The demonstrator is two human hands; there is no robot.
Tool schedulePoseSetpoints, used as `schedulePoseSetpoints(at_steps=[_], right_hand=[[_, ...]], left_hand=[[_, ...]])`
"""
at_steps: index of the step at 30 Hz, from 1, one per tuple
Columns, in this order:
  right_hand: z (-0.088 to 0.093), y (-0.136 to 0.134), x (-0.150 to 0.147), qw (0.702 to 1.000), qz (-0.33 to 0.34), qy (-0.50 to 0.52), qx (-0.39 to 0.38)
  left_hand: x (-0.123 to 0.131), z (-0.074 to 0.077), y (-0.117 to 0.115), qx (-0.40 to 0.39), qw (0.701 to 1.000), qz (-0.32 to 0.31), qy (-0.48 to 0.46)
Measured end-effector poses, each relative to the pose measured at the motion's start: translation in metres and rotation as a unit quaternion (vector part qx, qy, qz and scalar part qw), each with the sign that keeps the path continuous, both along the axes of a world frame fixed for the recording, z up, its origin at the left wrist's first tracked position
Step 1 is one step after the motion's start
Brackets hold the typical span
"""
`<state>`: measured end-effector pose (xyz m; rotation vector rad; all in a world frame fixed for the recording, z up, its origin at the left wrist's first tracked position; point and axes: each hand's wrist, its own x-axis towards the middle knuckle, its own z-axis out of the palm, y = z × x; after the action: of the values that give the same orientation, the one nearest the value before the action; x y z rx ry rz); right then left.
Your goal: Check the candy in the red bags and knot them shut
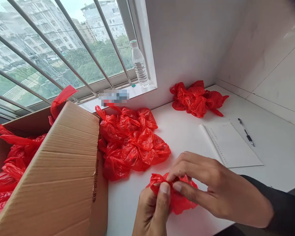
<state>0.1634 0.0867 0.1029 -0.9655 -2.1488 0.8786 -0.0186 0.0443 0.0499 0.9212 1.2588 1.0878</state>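
A crumpled red plastic bag (183, 200) is between my hands, just above the white table (127, 203). My left hand (153, 209) pinches its gathered top with the thumb pressed against the fingers. From the right, my right hand (211, 185) grips the same bunched plastic between thumb and fingertips. The exact fold or knot under the fingertips is hidden. Beyond my hands lies a cluster of several tied red bags (137, 144), their contents not visible.
An open cardboard box (64, 164) with red bags (17, 157) inside stands at left. More red bags (199, 100) lie against the wall. A notebook (238, 144) and a pen (246, 132) lie at right. A water bottle (139, 67) stands on the sill of the barred window.
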Motion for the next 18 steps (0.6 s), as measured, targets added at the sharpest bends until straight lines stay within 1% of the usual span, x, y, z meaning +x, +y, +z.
schedulePoseSetpoints(at_steps=[4, 6, 9, 11, 13, 15, 16, 18], right_hand=[[-0.005, -0.003, 0.002, 0.999, -0.015, 0.018, -0.032], [-0.007, -0.006, 0.004, 0.999, 0.006, 0.005, -0.054], [-0.011, -0.005, 0.005, 0.995, 0.061, -0.024, -0.076], [-0.017, 0.0, 0.005, 0.994, 0.06, -0.021, -0.084], [-0.024, 0.007, 0.004, 0.997, 0.039, -0.009, -0.059], [-0.029, 0.014, 0.002, 0.999, 0.039, -0.005, -0.026], [-0.032, 0.017, 0.0, 0.998, 0.052, -0.007, -0.024], [-0.035, 0.021, -0.002, 0.996, 0.063, -0.009, -0.06]], left_hand=[[-0.009, -0.011, 0.01, -0.03, 0.995, -0.033, -0.088], [-0.012, -0.016, 0.015, -0.032, 0.992, -0.045, -0.116], [-0.016, -0.016, 0.019, -0.001, 0.988, -0.1, -0.121], [-0.016, -0.012, 0.018, 0.018, 0.983, -0.137, -0.118], [-0.015, -0.007, 0.016, 0.04, 0.981, -0.155, -0.108], [-0.015, -0.004, 0.013, 0.078, 0.98, -0.163, -0.078], [-0.015, -0.003, 0.012, 0.104, 0.98, -0.165, -0.048], [-0.017, -0.005, 0.01, 0.165, 0.974, -0.15, 0.048]])
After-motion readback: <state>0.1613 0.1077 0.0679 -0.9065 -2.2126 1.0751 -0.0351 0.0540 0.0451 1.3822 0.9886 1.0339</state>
